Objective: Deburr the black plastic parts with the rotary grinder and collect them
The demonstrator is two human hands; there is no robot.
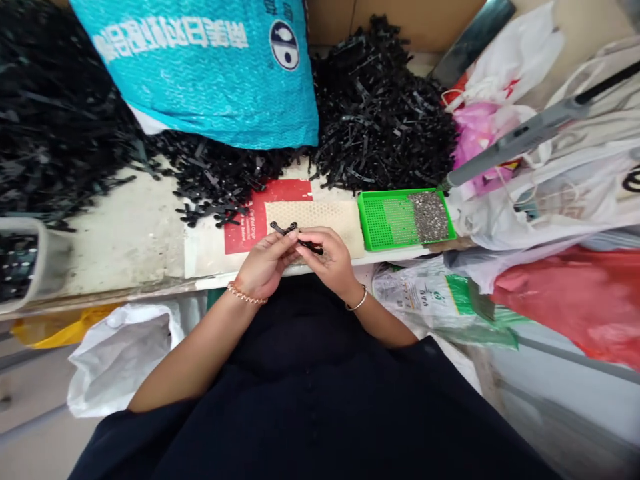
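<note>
Holding grey bits (431, 217), a gridded green tray (373, 221) neighbours the left hand (265, 263) and right hand (329, 259), both pinching a slim black part (314, 247).

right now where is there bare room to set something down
Widest is the whitish tabletop between the pale tub and the middle black pile; smaller, the beige mat between the right hand and the green tray. The back is crowded: black piles, blue bag.

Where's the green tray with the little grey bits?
In the head view, the green tray sits on the table, to the right of the right hand, beside the pale mat and on the near side of a black pile.
</note>
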